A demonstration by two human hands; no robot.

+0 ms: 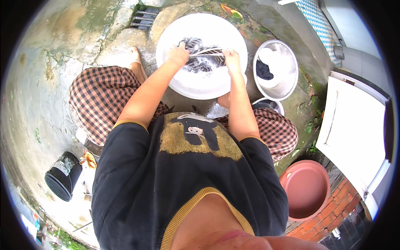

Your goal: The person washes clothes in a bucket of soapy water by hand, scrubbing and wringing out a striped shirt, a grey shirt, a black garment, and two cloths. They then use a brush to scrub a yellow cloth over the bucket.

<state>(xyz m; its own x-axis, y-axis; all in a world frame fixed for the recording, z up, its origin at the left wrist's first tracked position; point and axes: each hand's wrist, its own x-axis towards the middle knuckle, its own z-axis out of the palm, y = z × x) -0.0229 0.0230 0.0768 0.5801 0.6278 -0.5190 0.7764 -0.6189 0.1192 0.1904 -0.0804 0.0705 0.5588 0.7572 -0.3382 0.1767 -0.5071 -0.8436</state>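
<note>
A black-and-white striped cloth (204, 59) lies in a wide white basin (179, 31) with what looks like white suds around it. My left hand (178, 55) is closed on the cloth's left part. On the other side my right hand (231, 58) grips its right edge, and a pale strip of the fabric stretches between the two hands. The lower part of the cloth rests in the basin, and both forearms reach over its near rim.
Right of the basin stands a metal bowl (291, 70) with a dark cloth (263, 70) and something white inside. A smaller container (278, 107) is partly hidden by my right knee. Further off are a reddish tub (306, 189), a black bucket (64, 176) and a drain grate (144, 17).
</note>
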